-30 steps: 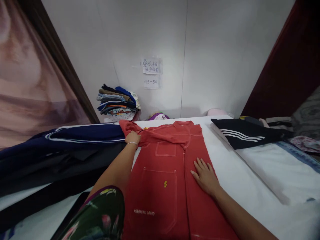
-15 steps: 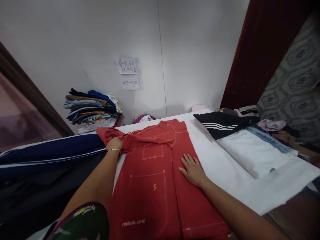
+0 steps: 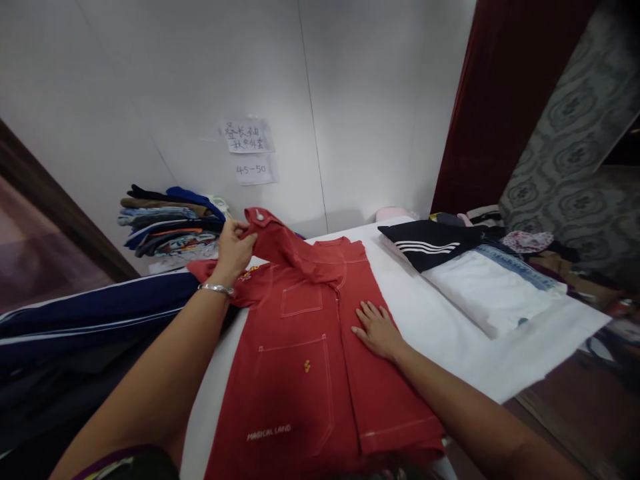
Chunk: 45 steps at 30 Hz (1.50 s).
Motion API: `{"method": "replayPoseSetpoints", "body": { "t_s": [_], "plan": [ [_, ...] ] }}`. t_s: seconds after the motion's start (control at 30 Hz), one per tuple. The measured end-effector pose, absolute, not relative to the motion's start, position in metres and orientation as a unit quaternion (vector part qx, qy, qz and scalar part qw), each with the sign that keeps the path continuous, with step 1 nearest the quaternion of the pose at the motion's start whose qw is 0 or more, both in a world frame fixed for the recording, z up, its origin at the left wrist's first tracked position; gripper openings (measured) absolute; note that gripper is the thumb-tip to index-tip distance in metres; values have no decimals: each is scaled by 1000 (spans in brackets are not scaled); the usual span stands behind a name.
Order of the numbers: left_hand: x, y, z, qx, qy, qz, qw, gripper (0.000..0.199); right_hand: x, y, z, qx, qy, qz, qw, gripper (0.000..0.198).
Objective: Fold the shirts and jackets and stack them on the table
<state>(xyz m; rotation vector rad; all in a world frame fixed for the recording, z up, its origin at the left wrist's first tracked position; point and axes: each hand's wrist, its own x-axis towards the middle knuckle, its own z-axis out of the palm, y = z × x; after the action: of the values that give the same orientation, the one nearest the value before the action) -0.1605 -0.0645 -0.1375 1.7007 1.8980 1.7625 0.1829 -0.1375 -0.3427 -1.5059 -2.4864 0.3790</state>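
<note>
A red long-sleeved jacket (image 3: pixel 295 373) lies spread on a white table (image 3: pixel 415 313), with white stitching, pockets and "MAGICAL LAND" lettering. Its right side is folded inward along the length. My left hand (image 3: pixel 236 250) pinches one sleeve (image 3: pixel 285 243) near its buttoned cuff and holds it raised above the cloth, while the other sleeve lies beneath, partly hidden by my wrist. Flat on the folded panel at the right rests my right hand (image 3: pixel 377 330), fingers spread, holding nothing.
Folded clothes are stacked (image 3: pixel 173 223) at the back left. Dark blue trousers (image 3: pixel 100 300) with white stripes lie along the left. On the table's right are a black striped garment (image 3: pixel 430 243) and a white garment (image 3: pixel 495 293). Handwritten papers (image 3: pixel 250 150) hang on the wall behind.
My left hand has lifted the sleeve's cuff end up off the jacket, exposing yellow print on the other sleeve. My right hand stays flat on the folded panel. The view has shifted slightly.
</note>
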Motion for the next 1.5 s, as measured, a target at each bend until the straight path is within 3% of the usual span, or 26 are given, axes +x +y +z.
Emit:
{"method": "replayPoseSetpoints", "body": {
  "t_s": [0.13, 0.23, 0.4, 0.5, 0.67, 0.83, 0.97, 1.13, 1.2, 1.5],
  "plan": [
    [-111, -105, -119, 683, 483, 546, 52, 49, 185, -135, -345, -507, -839, 152, 124, 64],
    [-78, -143, -123, 767, 450, 457, 9, 50, 187, -128, -348, -508, -818, 213, 168, 62],
    [-36, -196, -173, 890, 342, 297, -42, 45, 192, -111, -345, -447, -660, 471, 377, 52],
    [-19, -217, -210, 926, 295, 235, -22, 36, 197, -100, -336, -386, -508, 616, 463, 44],
    [-1, -237, -248, 943, 267, 200, 2, 26, 205, -88, -324, -412, -370, 705, 443, 33],
    [4, -243, -259, 881, 347, 322, -1, 29, 201, -88, -325, -455, -362, 694, 424, 65],
    [4, -255, -273, 827, 408, 384, 48, 24, 202, -86, -325, -433, -354, 659, 503, 80],
    [3, -271, -296, 840, 437, 260, 192, 10, 213, -86, -332, -457, -380, 627, 504, 77],
    [1, -264, -294, 837, 443, 229, 227, 15, 215, -88, -337, -483, -412, 603, 483, 75],
    [-20, -125, -256, 623, 712, 272, 174, 22, 204, -89, -350, -494, -485, 550, 467, 79]
  ]
}}
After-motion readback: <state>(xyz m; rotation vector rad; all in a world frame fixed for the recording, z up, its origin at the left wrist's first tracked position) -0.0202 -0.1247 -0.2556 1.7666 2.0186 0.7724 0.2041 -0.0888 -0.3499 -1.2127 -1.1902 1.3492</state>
